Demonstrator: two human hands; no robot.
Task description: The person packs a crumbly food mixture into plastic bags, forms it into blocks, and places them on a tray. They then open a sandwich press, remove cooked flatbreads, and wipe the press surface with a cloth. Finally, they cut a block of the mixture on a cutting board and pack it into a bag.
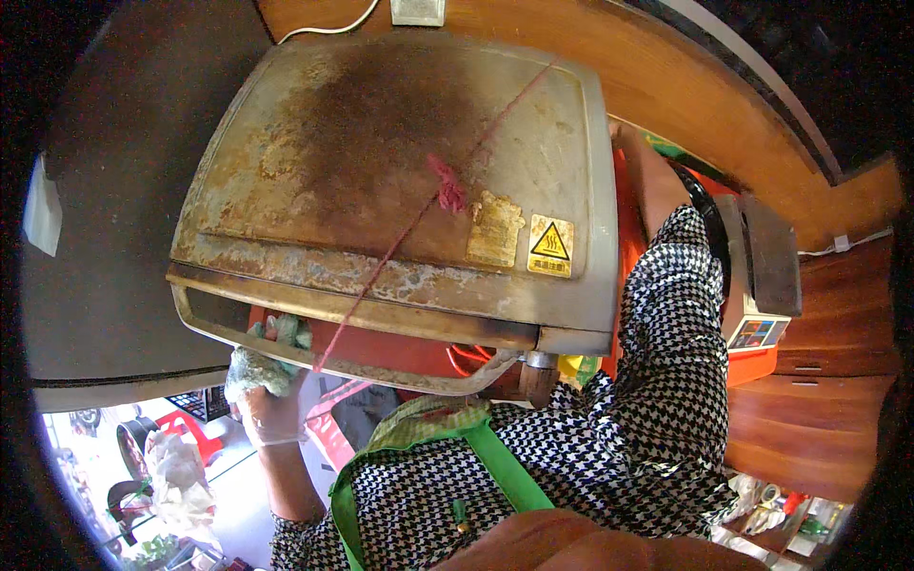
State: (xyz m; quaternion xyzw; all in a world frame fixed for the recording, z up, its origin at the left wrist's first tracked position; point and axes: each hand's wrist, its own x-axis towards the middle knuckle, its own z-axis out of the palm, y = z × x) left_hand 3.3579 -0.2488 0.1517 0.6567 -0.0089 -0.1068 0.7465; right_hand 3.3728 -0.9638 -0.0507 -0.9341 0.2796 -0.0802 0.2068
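Note:
A large, scorched metal lid stands raised in front of me, with a yellow heat warning label near its right edge. Along its lower edge runs a metal bar handle. My left hand, in a thin clear glove, is closed on a pale green cloth at the left end of that handle. My right forearm reaches up past the right side of the lid; the hand itself is hidden behind it. A pink string, knotted in the middle, stretches diagonally across the lid to the handle.
A dark panel stands close on the left. Beyond the right arm are a boxy device and red-brown wooden cabinet fronts. Crumpled white plastic and other clutter lie at the lower left.

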